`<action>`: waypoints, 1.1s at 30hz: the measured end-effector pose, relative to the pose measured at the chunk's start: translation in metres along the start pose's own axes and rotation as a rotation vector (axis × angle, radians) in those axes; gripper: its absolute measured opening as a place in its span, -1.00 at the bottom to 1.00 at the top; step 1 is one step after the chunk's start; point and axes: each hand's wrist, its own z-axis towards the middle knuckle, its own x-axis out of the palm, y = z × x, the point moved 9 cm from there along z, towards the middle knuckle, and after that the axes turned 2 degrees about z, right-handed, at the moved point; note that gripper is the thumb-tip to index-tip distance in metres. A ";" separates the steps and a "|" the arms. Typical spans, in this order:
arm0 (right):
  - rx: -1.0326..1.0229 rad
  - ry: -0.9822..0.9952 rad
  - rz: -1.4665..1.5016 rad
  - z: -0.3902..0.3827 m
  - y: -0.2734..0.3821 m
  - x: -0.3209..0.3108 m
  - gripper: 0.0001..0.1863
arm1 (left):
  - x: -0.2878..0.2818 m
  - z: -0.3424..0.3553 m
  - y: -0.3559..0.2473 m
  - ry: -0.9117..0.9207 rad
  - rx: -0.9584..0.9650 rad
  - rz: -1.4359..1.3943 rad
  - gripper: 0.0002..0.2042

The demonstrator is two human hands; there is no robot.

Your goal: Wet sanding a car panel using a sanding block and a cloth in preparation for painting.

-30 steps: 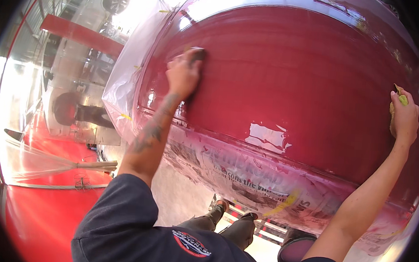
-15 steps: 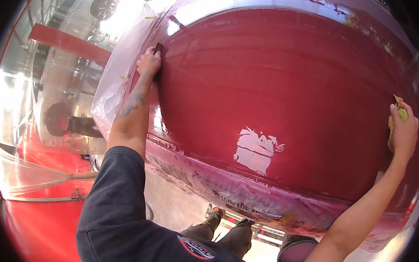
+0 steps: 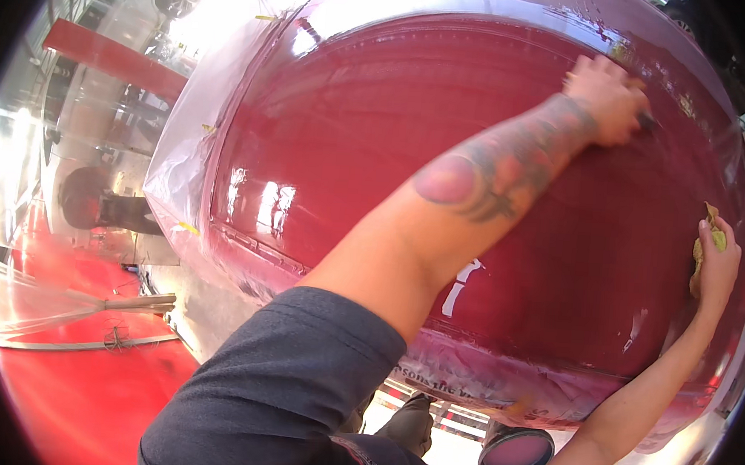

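Nearest the person, at five o'clock, a dark tub (image 3: 516,457) sits below the masking paper (image 3: 457,383) edging a glossy red panel (image 3: 353,137), whose long axis runs nine to three. Over at three o'clock, the right hand (image 3: 719,266) grips a yellowish cloth (image 3: 697,263), stretched roughly twelve to six, its narrow tip toward twelve. Farther out, at two o'clock, the left hand (image 3: 607,100) curls over a dark block (image 3: 646,121), mostly hidden, so I can't say which way it points.
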 end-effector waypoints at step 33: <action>0.089 -0.009 -0.113 -0.029 0.039 -0.027 -0.44 | 0.020 0.061 0.095 0.064 -0.227 0.123 -0.59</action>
